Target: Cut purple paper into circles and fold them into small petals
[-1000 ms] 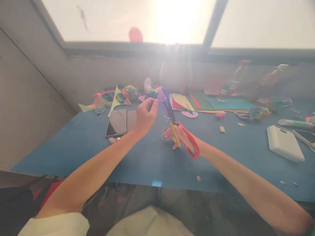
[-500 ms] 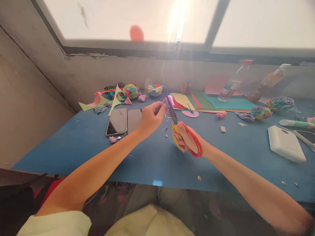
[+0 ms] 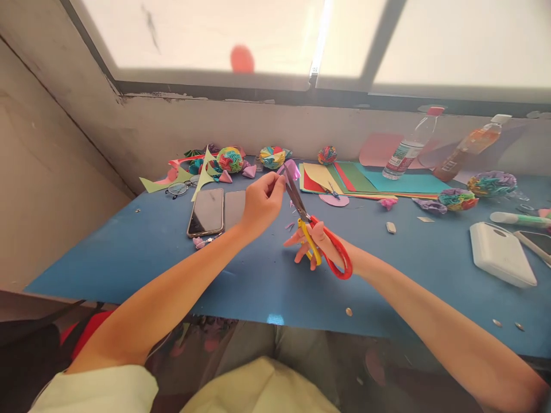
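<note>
My right hand [image 3: 313, 244] holds the scissors [image 3: 305, 211] by a red and a yellow handle loop, with the blades slightly apart and pointing up and to the left. Close to the blades is my left hand [image 3: 263, 199], its thumb and fingertips pinched together. A piece of purple paper [image 3: 291, 170] shows just beyond the fingertips and blades; its lower part is hidden by them. Small purple scraps [image 3: 290, 226] lie on the blue table [image 3: 206, 281] below the blades.
A phone [image 3: 207, 212] lies left of my left hand. Coloured paper sheets [image 3: 400, 179], a water bottle [image 3: 407, 146] and a brown drink bottle [image 3: 469, 146] stand or lie behind. Pleated paper balls [image 3: 230, 159] line the wall. A white box [image 3: 501, 252] sits right.
The scissor blades have opened somewhat, and the fingers of my right hand have spread at the yellow loop. My left hand has shifted slightly left, and the purple paper shows wider.
</note>
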Tool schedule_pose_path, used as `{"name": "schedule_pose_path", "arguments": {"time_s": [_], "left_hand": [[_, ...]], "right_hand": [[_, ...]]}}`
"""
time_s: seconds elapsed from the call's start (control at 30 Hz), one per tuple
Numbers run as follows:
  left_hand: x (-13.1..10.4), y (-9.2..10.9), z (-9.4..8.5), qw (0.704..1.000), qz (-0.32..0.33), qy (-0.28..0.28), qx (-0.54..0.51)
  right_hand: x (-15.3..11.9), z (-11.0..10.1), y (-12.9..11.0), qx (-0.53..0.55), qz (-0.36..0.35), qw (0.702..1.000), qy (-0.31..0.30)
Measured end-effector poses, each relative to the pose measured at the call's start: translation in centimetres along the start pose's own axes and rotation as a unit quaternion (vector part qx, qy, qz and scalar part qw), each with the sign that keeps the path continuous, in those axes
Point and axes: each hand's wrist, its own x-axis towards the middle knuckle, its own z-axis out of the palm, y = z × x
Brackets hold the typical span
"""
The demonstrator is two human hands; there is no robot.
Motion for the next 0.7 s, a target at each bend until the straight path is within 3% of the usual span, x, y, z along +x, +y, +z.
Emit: {"name": "schedule_pose_path", "arguments": {"time_s": [0.2, 0.43, 0.7], "left_hand": [[-0.6, 0.4, 0.4, 0.999, -0.01, -0.03, 0.007], [-0.6, 0.3, 0.6, 0.999, -0.023, -0.037, 0.006], [-0.3, 0.5, 0.2, 0.998, -0.016, 0.007, -0.055]], "right_hand": [[-0.1, 0.4, -0.6, -0.013, 0.013, 0.999, 0.032], [0.1, 1.0, -0.1, 0.071, 0.034, 0.994, 0.076], [0.1, 0.1, 0.6, -0.017, -0.031, 0.999, 0.037]]}}
